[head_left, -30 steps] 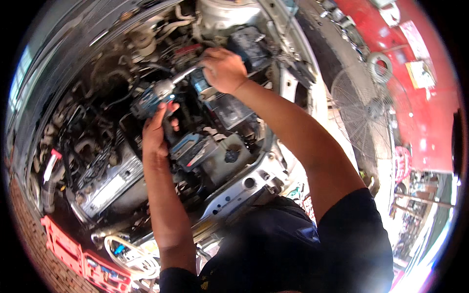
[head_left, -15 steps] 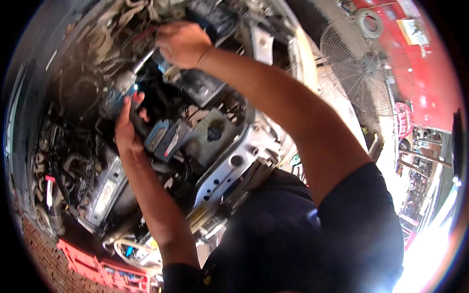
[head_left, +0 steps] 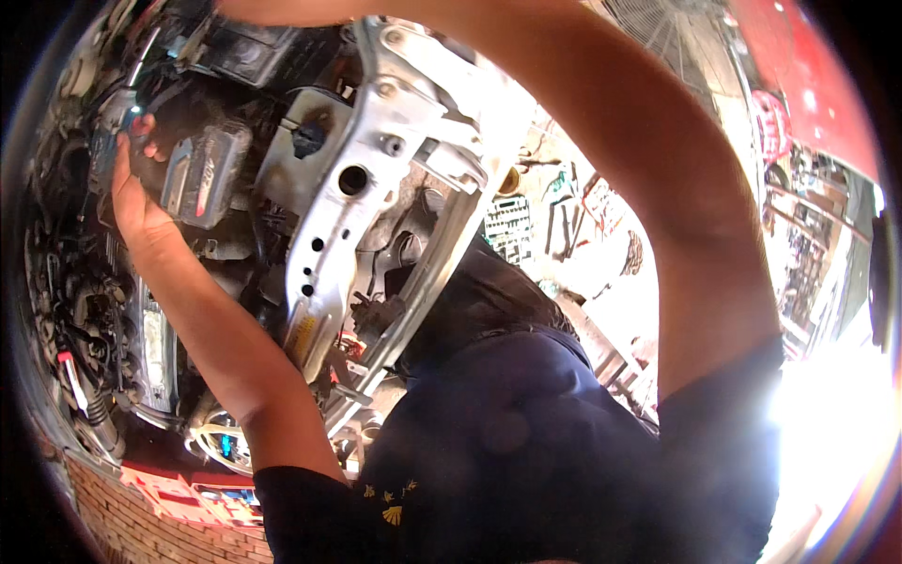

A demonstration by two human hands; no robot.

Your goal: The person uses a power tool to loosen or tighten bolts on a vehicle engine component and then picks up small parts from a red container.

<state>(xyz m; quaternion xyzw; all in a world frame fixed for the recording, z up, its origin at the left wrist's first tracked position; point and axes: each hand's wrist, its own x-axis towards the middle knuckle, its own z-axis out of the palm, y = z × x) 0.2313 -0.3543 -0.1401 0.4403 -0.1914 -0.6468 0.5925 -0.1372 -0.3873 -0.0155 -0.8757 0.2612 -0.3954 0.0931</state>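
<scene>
My left hand (head_left: 139,193) is closed around the grip of a cordless power driver (head_left: 105,141). A large dark battery pack (head_left: 209,174) sits at the base of the driver, and a small lamp glows near its nose. A thin bright metal shaft (head_left: 144,58) runs from the nose up into the engine bay. My right arm arches across the top of the view. Only the edge of my right hand (head_left: 254,9) shows at the upper border, over a dark box (head_left: 252,54); its fingers are cut off from sight.
A silver front panel (head_left: 324,226) with round holes runs between my body and the engine bay. Beside it sits a pale plastic tank (head_left: 287,169) with a dark cap. A green socket case (head_left: 508,227) lies beyond, on the right. Lower left is a red tool case (head_left: 174,491).
The scene has shifted left and up in the view. My right hand has gone from beside the shaft to the upper border. My left hand still grips the driver.
</scene>
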